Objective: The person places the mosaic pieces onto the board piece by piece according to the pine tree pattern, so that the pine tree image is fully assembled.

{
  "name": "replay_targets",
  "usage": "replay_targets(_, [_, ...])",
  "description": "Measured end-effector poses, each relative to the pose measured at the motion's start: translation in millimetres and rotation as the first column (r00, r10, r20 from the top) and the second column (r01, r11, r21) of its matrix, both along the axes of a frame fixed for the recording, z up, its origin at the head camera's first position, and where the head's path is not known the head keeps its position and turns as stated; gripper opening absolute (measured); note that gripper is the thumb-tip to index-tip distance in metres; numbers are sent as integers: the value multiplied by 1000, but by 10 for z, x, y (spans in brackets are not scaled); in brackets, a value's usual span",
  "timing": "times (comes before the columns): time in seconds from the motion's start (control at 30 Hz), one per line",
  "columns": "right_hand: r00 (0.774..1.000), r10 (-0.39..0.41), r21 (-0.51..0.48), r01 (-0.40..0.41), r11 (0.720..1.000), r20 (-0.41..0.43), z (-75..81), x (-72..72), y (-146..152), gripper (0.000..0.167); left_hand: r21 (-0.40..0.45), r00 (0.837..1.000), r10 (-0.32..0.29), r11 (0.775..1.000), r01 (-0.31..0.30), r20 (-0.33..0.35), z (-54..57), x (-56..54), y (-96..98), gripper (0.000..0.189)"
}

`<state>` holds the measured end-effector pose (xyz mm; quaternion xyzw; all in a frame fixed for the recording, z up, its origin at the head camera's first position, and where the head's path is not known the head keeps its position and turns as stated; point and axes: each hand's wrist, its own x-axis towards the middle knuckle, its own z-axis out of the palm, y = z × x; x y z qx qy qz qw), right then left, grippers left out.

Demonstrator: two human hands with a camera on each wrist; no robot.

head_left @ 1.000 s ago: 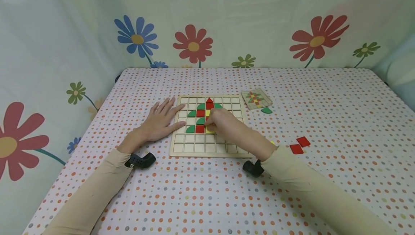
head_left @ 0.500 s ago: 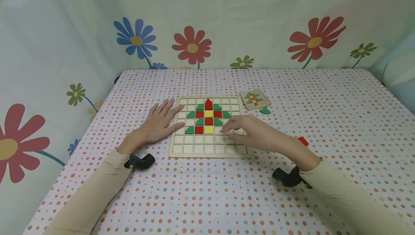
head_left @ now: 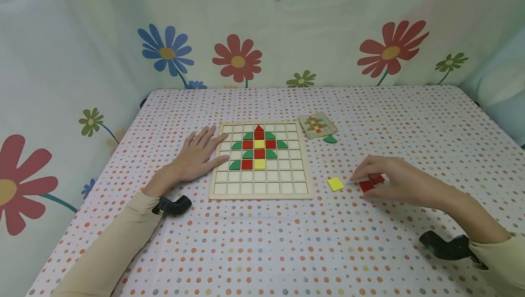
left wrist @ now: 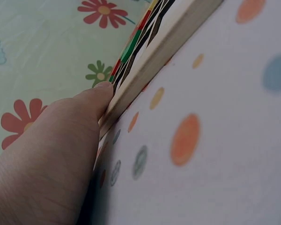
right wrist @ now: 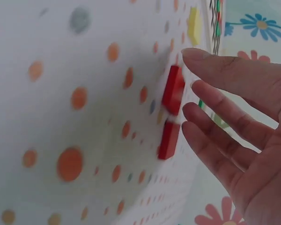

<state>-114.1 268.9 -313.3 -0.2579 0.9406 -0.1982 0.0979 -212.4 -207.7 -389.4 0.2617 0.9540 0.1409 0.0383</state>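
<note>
My left hand [head_left: 194, 156] lies with fingers spread at the left side of the wooden grid board [head_left: 266, 188], thumb and index finger over its edge. In the left wrist view the thumb [left wrist: 96, 98] touches the board's rim. Red, green and yellow tiles form a tree-like pattern in the grid, with a yellow square [head_left: 259, 164] low in the middle column. My right hand [head_left: 393, 181] hovers over two red square tiles, one nearer [head_left: 366, 186] and one farther [head_left: 377, 178]. Its thumb and fingers are apart around them, holding nothing. The right wrist view shows both red tiles [right wrist: 172, 91] on the cloth.
A loose yellow square tile [head_left: 335, 184] lies between the board and the right hand. Behind, a pattern card [head_left: 317, 125] sits at the board's upper right, with a green quarter-circle tile [head_left: 330, 139] beside it. A dotted cloth [head_left: 246, 242] covers the table.
My right hand has left the board and moved right to the red tiles, its fingers spreading. The yellow square in the grid and the loose yellow tile are uncovered. My left hand stays put.
</note>
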Motion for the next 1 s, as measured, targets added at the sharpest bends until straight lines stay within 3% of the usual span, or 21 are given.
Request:
replay_targets(0.3, [1000,-2,13,1,1000,21,-81,-99,110,31,5,1000,-3,1000,3,3,-8,-5,-9,75])
replay_targets(0.67, [978,-83,16,81,997,192,-34,-243,46,29,-11,1000,-1,1000,1,-5,-10,-24,-11,75])
replay_targets(1.0, [993,31,-57,-25,998,110,-31,-230,57,25,-9,1000,1,1000,-1,4,-15,-18,-12,75])
